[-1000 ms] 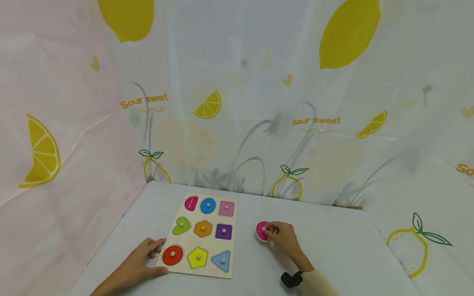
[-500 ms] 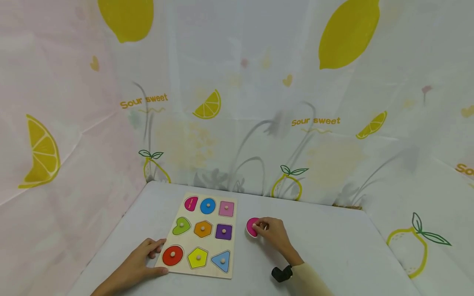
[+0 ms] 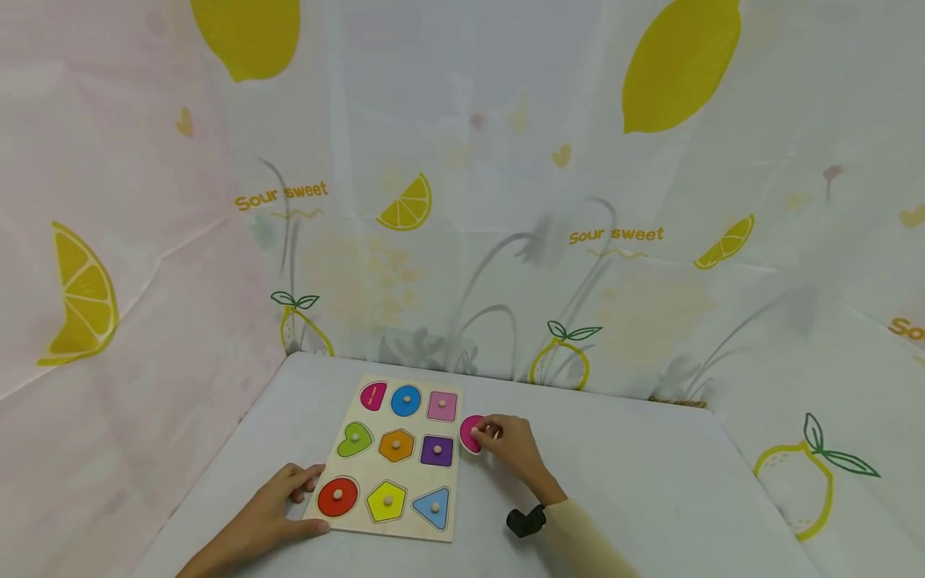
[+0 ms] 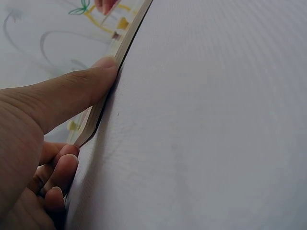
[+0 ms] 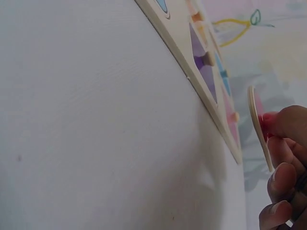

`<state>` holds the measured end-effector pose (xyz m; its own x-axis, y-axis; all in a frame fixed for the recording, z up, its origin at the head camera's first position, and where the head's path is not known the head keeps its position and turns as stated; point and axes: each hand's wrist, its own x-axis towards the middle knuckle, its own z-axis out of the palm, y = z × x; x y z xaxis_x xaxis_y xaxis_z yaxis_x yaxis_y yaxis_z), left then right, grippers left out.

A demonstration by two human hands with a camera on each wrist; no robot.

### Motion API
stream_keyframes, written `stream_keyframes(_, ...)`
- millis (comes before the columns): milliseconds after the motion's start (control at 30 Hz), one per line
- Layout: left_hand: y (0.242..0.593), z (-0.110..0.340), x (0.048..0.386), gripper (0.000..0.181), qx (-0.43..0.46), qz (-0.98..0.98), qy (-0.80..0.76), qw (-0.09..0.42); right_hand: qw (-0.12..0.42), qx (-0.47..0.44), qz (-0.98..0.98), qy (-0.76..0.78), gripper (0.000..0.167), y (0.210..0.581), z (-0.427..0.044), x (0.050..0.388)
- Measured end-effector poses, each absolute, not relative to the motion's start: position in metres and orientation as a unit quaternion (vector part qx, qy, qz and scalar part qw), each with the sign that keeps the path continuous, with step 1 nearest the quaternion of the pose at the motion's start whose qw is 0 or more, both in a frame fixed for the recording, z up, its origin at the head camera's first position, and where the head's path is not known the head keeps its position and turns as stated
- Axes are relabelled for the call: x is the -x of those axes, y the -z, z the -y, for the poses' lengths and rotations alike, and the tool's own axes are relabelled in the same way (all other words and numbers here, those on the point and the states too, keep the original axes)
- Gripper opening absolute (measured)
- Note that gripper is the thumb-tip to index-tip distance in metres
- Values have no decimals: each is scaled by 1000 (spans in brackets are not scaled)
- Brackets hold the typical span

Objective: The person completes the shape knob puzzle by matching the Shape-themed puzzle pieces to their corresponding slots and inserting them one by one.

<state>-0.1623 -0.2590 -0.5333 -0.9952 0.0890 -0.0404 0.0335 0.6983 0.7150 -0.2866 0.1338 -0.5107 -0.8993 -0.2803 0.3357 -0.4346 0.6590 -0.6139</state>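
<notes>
A pale wooden peg puzzle board (image 3: 367,472) lies on the white table, its colored shapes fitted with small knobs. At its far-left spot is a magenta recess (image 3: 373,396) with small print and no knob. My left hand (image 3: 270,510) holds the board's near-left corner, thumb on the near edge and fingers by the left side; the left wrist view shows the thumb (image 4: 81,88) against the edge. By the knob, my right hand (image 3: 515,451) pinches a rounded magenta puzzle piece (image 3: 471,433) beside the board's right edge. In the right wrist view this piece (image 5: 256,120) is raised and tilted, apart from the board.
The white table (image 3: 650,482) extends right of the board. Behind and at both sides hang white sheets (image 3: 462,281) printed with lemons. A black strap-like device (image 3: 525,522) sits at my right wrist.
My right hand has moved left with the magenta puzzle piece, from well right of the board to its right edge. My left hand and the board stay in place.
</notes>
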Motion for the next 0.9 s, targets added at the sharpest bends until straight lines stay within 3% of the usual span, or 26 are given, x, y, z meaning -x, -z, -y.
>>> stream_keyframes(900, 532, 259, 164, 95, -27, -920, -389, 44, 83, -229, 902, -356, 14, 498, -62, 302)
